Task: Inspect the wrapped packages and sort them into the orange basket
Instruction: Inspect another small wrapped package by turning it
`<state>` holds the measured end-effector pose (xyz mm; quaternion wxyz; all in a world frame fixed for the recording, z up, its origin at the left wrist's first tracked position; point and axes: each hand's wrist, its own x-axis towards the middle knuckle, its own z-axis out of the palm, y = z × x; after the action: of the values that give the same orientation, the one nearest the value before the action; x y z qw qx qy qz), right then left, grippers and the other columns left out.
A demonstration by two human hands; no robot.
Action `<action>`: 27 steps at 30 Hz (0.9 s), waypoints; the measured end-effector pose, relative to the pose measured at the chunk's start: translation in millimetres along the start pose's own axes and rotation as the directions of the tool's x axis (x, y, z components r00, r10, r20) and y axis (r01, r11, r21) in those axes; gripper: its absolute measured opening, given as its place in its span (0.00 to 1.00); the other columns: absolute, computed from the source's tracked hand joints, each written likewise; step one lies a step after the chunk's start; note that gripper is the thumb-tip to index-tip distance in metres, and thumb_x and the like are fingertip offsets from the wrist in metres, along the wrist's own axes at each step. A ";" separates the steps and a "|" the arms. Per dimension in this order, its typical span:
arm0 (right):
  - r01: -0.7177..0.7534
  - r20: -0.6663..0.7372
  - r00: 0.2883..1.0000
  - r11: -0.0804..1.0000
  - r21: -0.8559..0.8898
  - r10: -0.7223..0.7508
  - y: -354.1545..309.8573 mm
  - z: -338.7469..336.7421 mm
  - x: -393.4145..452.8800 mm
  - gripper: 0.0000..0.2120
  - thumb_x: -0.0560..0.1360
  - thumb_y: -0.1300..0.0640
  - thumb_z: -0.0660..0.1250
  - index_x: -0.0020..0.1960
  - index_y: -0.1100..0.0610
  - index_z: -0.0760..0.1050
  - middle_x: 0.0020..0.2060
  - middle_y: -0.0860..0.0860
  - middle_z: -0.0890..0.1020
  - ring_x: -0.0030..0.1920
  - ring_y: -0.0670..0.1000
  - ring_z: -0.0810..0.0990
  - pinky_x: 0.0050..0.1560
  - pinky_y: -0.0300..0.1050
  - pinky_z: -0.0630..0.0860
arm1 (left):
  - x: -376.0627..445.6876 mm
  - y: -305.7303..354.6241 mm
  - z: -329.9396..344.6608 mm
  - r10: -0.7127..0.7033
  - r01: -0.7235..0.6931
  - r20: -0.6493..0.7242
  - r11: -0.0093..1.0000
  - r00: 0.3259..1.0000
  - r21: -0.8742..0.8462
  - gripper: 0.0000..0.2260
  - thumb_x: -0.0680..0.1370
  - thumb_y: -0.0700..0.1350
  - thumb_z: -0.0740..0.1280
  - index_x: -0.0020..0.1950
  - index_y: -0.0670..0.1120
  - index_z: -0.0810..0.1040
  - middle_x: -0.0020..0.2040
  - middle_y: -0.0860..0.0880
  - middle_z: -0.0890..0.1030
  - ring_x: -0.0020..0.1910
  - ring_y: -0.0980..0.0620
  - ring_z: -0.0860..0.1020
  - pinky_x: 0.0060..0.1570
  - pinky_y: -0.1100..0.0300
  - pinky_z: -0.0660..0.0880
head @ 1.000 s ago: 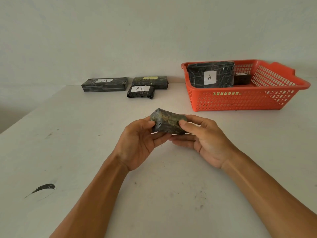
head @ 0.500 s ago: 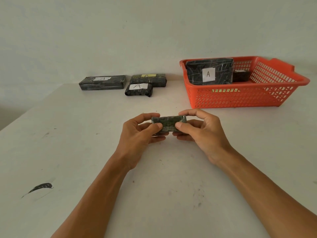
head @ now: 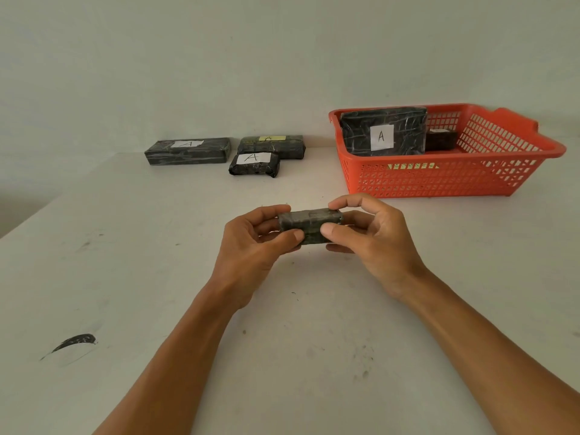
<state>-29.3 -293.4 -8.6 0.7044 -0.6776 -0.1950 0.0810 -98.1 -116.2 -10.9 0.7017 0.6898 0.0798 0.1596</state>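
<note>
A small dark wrapped package (head: 309,224) is held level above the table between my left hand (head: 251,249) and my right hand (head: 373,243), each gripping one end with thumb and fingers. No label shows on the side facing me. The orange basket (head: 439,180) stands at the back right. It holds a large dark package (head: 384,131) with a white "A" label leaning against its left wall, and a small dark package (head: 441,140) behind it.
Three more dark packages with "A" labels lie at the back by the wall: a long one (head: 187,151), one with a yellow label (head: 272,146) and a small one (head: 254,164). A black smear (head: 75,340) marks the white table (head: 125,246) at front left.
The package has been turned in both hands from a tilted broad face to a narrow edge facing me. Both hands have stayed over the middle of the table.
</note>
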 end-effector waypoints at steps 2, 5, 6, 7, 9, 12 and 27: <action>-0.083 0.012 0.997 0.992 0.092 0.083 -2.4 0.5 1.0 0.12 0.76 0.62 0.72 0.59 0.57 0.79 0.48 0.59 0.87 0.48 0.56 0.88 0.48 0.54 0.86 | -1.1 0.4 -0.5 0.028 -0.028 0.018 0.999 0.999 0.014 0.19 0.72 0.31 0.74 0.60 0.46 0.80 0.52 0.48 0.87 0.51 0.46 0.86 0.53 0.51 0.83; -0.231 0.049 0.973 0.956 0.180 0.226 -2.5 1.6 2.2 0.13 0.78 0.60 0.71 0.62 0.57 0.78 0.51 0.60 0.87 0.47 0.61 0.88 0.48 0.54 0.85 | -2.8 1.8 0.3 0.067 -0.068 0.056 0.998 0.996 0.007 0.22 0.71 0.27 0.74 0.60 0.46 0.80 0.57 0.49 0.86 0.52 0.45 0.86 0.53 0.49 0.83; -0.247 0.059 0.969 0.951 0.185 0.240 -1.7 2.0 2.1 0.12 0.78 0.61 0.71 0.61 0.58 0.78 0.51 0.61 0.87 0.46 0.63 0.88 0.47 0.53 0.86 | -3.0 1.7 0.2 0.080 -0.081 0.070 0.997 0.994 0.011 0.22 0.70 0.26 0.73 0.60 0.46 0.80 0.58 0.48 0.85 0.52 0.45 0.86 0.53 0.48 0.83; -0.245 0.061 0.969 0.950 0.193 0.238 -0.8 1.7 1.9 0.11 0.77 0.63 0.71 0.60 0.60 0.79 0.50 0.61 0.87 0.45 0.64 0.88 0.47 0.52 0.86 | -2.8 1.1 -0.2 0.085 -0.087 0.080 0.996 0.993 0.016 0.23 0.70 0.26 0.73 0.59 0.46 0.80 0.59 0.47 0.85 0.53 0.44 0.86 0.52 0.48 0.83; -0.215 0.045 0.977 0.953 0.214 0.210 0.0 0.3 1.7 0.12 0.76 0.67 0.72 0.58 0.62 0.79 0.48 0.62 0.87 0.45 0.64 0.88 0.45 0.50 0.86 | -2.2 0.2 -0.7 0.068 -0.071 0.091 0.997 0.994 0.029 0.23 0.69 0.26 0.75 0.60 0.46 0.81 0.58 0.46 0.84 0.52 0.44 0.86 0.52 0.48 0.83; -0.150 0.016 0.989 0.975 0.165 0.149 -0.8 -1.6 1.7 0.14 0.74 0.70 0.72 0.59 0.62 0.80 0.47 0.62 0.87 0.46 0.61 0.88 0.46 0.50 0.85 | -2.0 -0.5 1.0 0.034 -0.040 0.090 0.997 0.995 0.061 0.22 0.67 0.34 0.78 0.59 0.46 0.82 0.55 0.45 0.85 0.53 0.44 0.85 0.52 0.51 0.83; 0.033 -0.061 0.997 0.998 -0.050 -0.036 2.0 4.3 -1.8 0.13 0.73 0.66 0.75 0.55 0.57 0.82 0.46 0.59 0.86 0.43 0.56 0.88 0.39 0.47 0.85 | -2.3 1.8 6.3 0.011 -0.008 -0.016 0.987 1.000 0.161 0.11 0.78 0.33 0.69 0.56 0.45 0.82 0.57 0.42 0.83 0.52 0.43 0.84 0.50 0.49 0.84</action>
<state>-32.4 -290.0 -10.8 0.6945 -0.6934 -0.1870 0.0429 -98.3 -122.9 -9.2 0.6423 0.7431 0.0950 0.1621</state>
